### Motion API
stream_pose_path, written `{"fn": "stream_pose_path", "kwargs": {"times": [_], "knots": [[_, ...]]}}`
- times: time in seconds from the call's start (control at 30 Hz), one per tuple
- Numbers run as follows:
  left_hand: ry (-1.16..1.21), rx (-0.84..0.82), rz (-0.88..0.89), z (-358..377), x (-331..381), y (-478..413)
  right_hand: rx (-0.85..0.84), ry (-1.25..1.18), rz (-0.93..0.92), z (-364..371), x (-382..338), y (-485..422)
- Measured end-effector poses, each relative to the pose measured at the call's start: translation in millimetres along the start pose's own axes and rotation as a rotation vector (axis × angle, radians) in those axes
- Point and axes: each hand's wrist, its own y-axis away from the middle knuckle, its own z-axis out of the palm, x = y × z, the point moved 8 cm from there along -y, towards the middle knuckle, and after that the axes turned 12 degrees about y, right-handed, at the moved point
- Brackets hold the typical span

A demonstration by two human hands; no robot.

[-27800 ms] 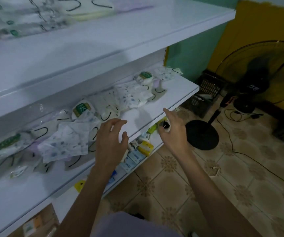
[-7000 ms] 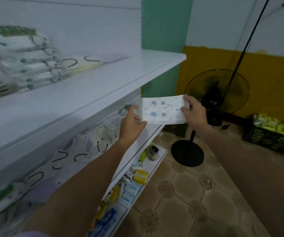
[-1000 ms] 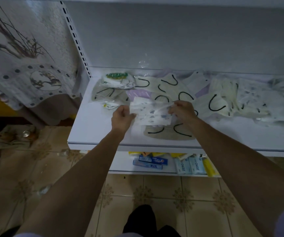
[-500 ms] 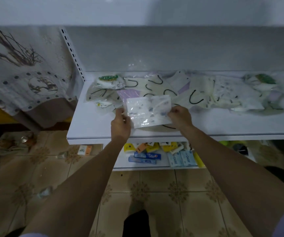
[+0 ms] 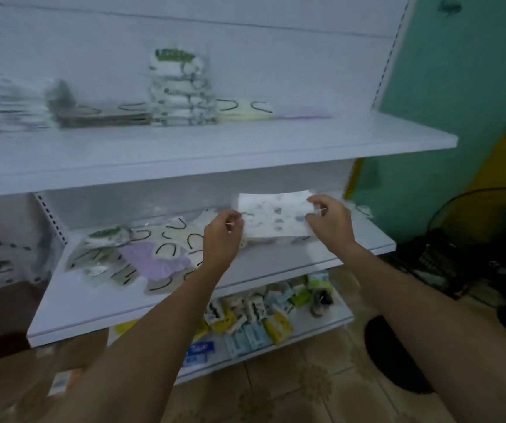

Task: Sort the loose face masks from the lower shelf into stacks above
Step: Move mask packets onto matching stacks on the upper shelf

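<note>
In the head view, at centre right of the frame, our left hand and right hand each pinch one end of a white patterned mask pack, holding it stretched between them above the lower shelf. Loose masks lie scattered on that shelf at centre left. Blurred stacks stand on the upper shelf across the top of the frame.

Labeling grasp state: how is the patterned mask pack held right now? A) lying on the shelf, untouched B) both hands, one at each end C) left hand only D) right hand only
B: the left hand pinches the left edge of the patterned mask pack and the right hand pinches its right edge, holding it above the lower shelf.
</note>
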Motion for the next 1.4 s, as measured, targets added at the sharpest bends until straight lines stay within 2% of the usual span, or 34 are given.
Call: {"fn": "stream_pose_path", "kwargs": {"times": [0.17, 0.27, 0.4, 0.6, 0.8, 0.97, 1.13, 1.23, 1.4], "knots": [[-0.018, -0.2, 0.073, 42, 64, -2, 0.114, -0.063, 0.03, -72, 5, -7], [-0.025, -0.232, 0.081, 36, 87, -13, 0.156, -0.092, 0.005, -87, -10, -17], [-0.103, -0.203, 0.178, 4, 102, -29, 0.152, -0.148, -0.049, -75, -44, -32], [-0.17, 0.02, 0.263, -111, 106, -74, 0.062, -0.221, -0.206, -11, -153, -59], [-0.24, 0.23, 0.285, -262, 101, -145, 0.053, -0.292, -0.432, 75, -310, -88], [-0.249, 0.404, 0.33, -385, 92, -208, 0.01, -0.4, -0.523, 152, -429, -111], [-0.216, 0.46, 0.342, -462, 76, -274, 0.08, -0.477, -0.537, 207, -516, -151], [-0.264, 0.478, 0.334, -485, 65, -304, 0.051, -0.373, -0.526, 246, -544, -171], [-0.436, 0.411, 0.114, -504, 3, -339, -0.021, -0.164, -0.455, 314, -550, -197]]}}
